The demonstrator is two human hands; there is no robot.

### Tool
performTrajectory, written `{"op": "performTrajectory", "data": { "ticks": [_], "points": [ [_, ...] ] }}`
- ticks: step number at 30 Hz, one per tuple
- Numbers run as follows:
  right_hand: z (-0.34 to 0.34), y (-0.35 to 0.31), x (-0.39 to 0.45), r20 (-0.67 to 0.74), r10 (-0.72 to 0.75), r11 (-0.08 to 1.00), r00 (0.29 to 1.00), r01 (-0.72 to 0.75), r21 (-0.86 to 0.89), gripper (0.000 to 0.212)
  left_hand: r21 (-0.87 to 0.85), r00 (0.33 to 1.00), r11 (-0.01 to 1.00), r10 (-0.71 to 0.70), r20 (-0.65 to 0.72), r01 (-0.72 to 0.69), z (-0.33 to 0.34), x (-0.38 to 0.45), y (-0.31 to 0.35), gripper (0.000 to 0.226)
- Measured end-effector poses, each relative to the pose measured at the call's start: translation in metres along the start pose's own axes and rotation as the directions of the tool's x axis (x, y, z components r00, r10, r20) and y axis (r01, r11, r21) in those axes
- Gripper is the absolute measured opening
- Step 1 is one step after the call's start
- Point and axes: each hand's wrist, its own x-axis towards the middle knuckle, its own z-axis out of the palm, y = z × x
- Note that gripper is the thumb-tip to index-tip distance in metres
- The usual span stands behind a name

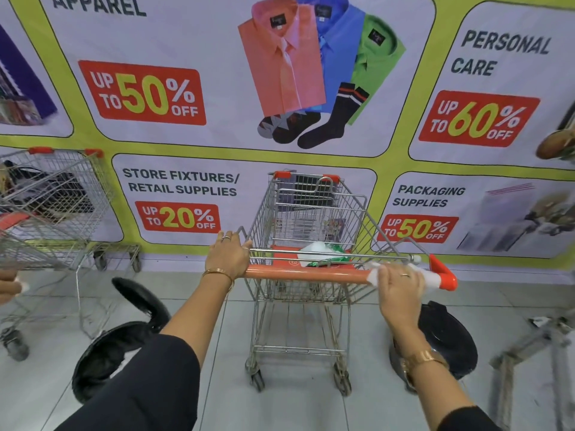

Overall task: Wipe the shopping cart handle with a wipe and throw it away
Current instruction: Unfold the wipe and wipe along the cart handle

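A metal shopping cart (314, 209) stands in front of me with an orange handle (305, 274) across its near end. My left hand (228, 255) grips the handle's left end. My right hand (399, 283) presses a white wipe (431, 276) around the handle near its right end. The wipe wraps over the bar and shows on both sides of my fingers. A green and white wipes packet (325, 255) lies on the cart's orange child seat.
A black bin with its lid open (115, 346) stands on the floor at my left. Another black bin (445, 337) sits at my right under my arm. A second cart (53, 200) is parked at the far left, beside another person's hand (9, 286). A printed banner wall (217, 88) is close behind.
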Motion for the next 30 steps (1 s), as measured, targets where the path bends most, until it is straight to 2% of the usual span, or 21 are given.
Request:
{"op": "performTrajectory", "data": {
  "ticks": [5,7,10,12,13,15,16,18,20,22,23,25,27,29,30],
  "points": [
    [0.006,-0.008,0.008,0.023,0.207,0.977,0.978,-0.208,0.042,0.037,0.053,1.0,0.999,0.014,-0.011,-0.013,0.001,0.0,0.002,0.056],
    [0.016,-0.034,-0.001,0.064,0.187,0.98,0.98,-0.19,0.05,0.04,0.086,1.0,0.996,0.011,-0.017,-0.01,0.0,0.0,0.002,0.055],
    [0.029,-0.081,-0.021,0.162,0.072,0.991,0.984,-0.09,0.103,0.04,0.096,1.0,0.995,0.01,-0.021,-0.008,-0.002,0.0,0.001,0.055],
    [0.034,-0.109,-0.031,0.246,0.028,0.962,0.969,-0.093,0.258,0.039,0.079,1.0,0.997,0.003,-0.03,-0.001,-0.004,-0.002,0.001,0.053],
    [0.032,-0.119,-0.033,0.288,0.035,0.918,0.957,-0.145,0.369,0.038,0.064,0.999,0.998,0.001,-0.038,0.001,-0.005,-0.002,0.001,0.053],
    [0.019,-0.134,-0.031,0.392,0.116,0.719,0.913,-0.349,0.601,0.036,0.055,0.998,0.998,0.031,-0.058,-0.028,-0.008,-0.003,0.001,0.05],
    [0.009,-0.137,-0.027,0.438,0.172,0.57,0.882,-0.452,0.686,0.035,0.049,0.995,0.996,0.072,-0.063,-0.068,-0.01,-0.004,0.003,0.049],
    [-0.01,-0.135,-0.013,0.515,0.247,0.244,0.821,-0.567,0.786,0.034,-0.045,0.986,0.986,0.16,-0.046,-0.162,-0.014,-0.006,0.01,0.049],
    [-0.031,-0.126,0.002,0.564,0.252,-0.102,0.787,-0.558,0.824,0.037,-0.204,0.973,0.952,0.23,-0.015,-0.228,-0.018,-0.01,0.023,0.051],
    [-0.054,-0.117,0.015,0.548,0.212,-0.338,0.809,-0.466,0.818,0.039,-0.357,0.954,0.892,0.299,0.008,-0.276,-0.023,-0.016,0.041,0.05],
    [-0.065,-0.112,0.021,0.531,0.187,-0.417,0.826,-0.423,0.805,0.04,-0.453,0.944,0.847,0.328,0.035,-0.277,-0.025,-0.019,0.053,0.05],
    [-0.083,-0.101,0.031,0.512,0.144,-0.497,0.847,-0.386,0.777,0.045,-0.694,0.923,0.702,0.355,0.144,-0.162,-0.027,-0.025,0.08,0.051],
    [-0.099,-0.091,0.038,0.501,0.125,-0.474,0.857,-0.392,0.788,0.049,-0.827,0.88,0.563,0.391,0.268,0.002,-0.027,-0.03,0.107,0.045],
    [-0.112,-0.077,0.043,0.496,0.13,-0.438,0.859,-0.399,0.806,0.05,-0.841,0.825,0.54,0.466,0.32,0.021,-0.023,-0.035,0.136,0.037],
    [-0.115,-0.07,0.044,0.497,0.135,-0.459,0.857,-0.391,0.798,0.05,-0.847,0.805,0.532,0.502,0.316,0.001,-0.02,-0.038,0.148,0.036]
  ]
}}
